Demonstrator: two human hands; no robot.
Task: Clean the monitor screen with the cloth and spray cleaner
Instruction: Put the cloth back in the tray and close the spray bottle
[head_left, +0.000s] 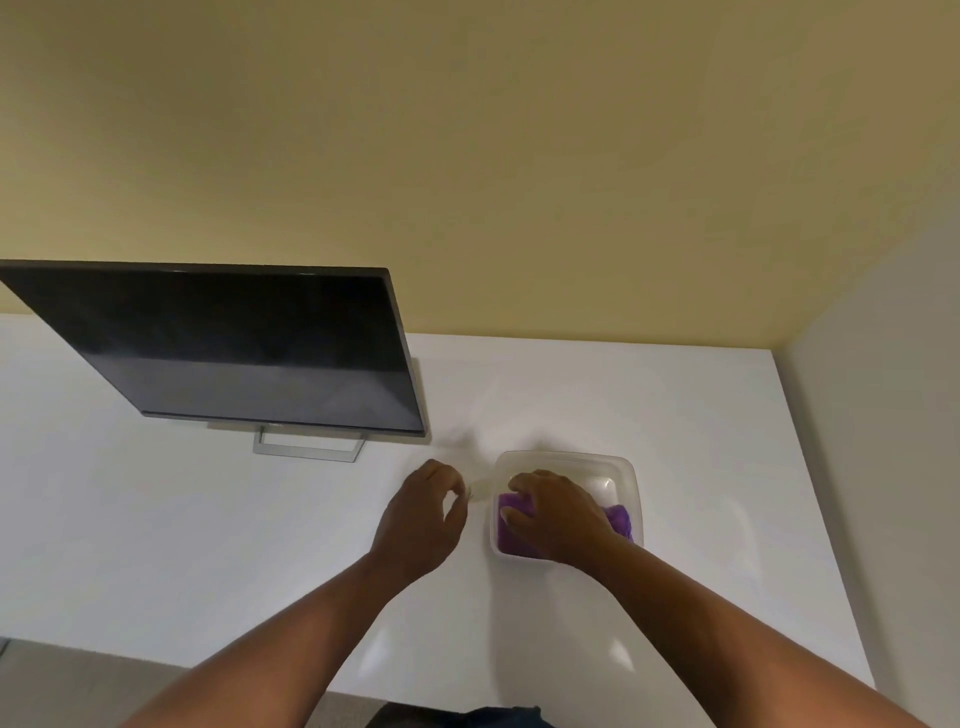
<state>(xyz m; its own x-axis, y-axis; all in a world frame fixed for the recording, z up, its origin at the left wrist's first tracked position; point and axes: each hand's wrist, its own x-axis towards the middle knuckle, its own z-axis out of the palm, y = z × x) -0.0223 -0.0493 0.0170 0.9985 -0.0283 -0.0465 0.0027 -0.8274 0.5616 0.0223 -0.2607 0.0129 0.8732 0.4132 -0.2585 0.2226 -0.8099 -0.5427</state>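
A dark, switched-off monitor (249, 348) stands on its silver stand on the white table (208, 545), left of centre. To its right sits a clear plastic container (626, 470) holding a purple cloth (621, 519). My right hand (556, 514) reaches into the container, with thumb and fingers closed around the left part of the cloth. My left hand (423, 519) hovers just left of the container with its fingers curled. A small, faint clear object (470, 492) shows at its fingertips, too blurred to identify. No spray bottle is clearly visible.
A yellow wall rises behind the table, and a pale wall (893, 467) runs along the table's right edge. The table's front edge crosses the bottom of the view, with floor showing at lower left.
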